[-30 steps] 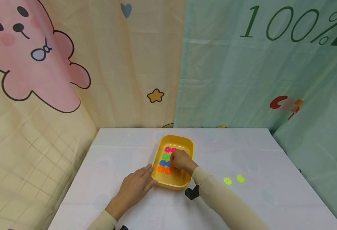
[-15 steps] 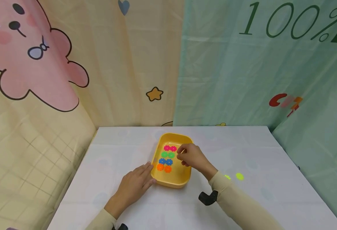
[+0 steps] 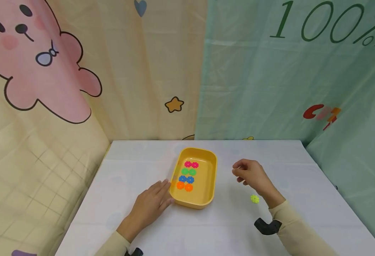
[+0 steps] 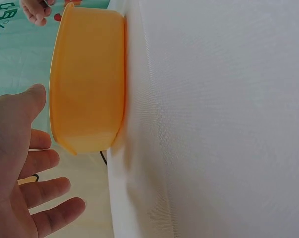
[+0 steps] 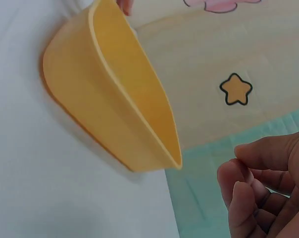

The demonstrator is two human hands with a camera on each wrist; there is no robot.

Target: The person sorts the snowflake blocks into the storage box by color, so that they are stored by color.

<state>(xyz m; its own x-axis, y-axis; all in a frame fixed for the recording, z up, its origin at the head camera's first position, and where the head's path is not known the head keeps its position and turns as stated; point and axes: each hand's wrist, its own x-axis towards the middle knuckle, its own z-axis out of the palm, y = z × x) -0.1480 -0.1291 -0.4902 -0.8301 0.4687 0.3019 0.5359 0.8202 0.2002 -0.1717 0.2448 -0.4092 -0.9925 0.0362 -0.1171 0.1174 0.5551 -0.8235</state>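
Note:
A yellow rectangular tray [image 3: 206, 177] stands on the white table. Inside lie small flower-shaped plastic discs in paired rows: pink discs [image 3: 191, 164], green discs [image 3: 188, 172], blue discs [image 3: 186, 179] and orange discs [image 3: 185, 186]. At the tray's left edge is my left hand [image 3: 152, 202], fingers extended; in the left wrist view its fingers are spread beside the tray wall. My right hand [image 3: 251, 176] hovers right of the tray, fingers loosely bent. Nothing shows between thumb and fingers [image 5: 231, 176] in the right wrist view. Below it lies one yellow-green disc [image 3: 255, 198].
White cloth covers the table [image 3: 174, 234]. Behind it hang a cream curtain [image 3: 142, 71] and a green curtain [image 3: 254, 81]. A purple object [image 3: 24, 253] shows at the lower left corner.
My right hand has lifted out of the tray and moved right, over the table. It or its forearm now hides the second yellow-green disc. My left hand has stayed at the tray.

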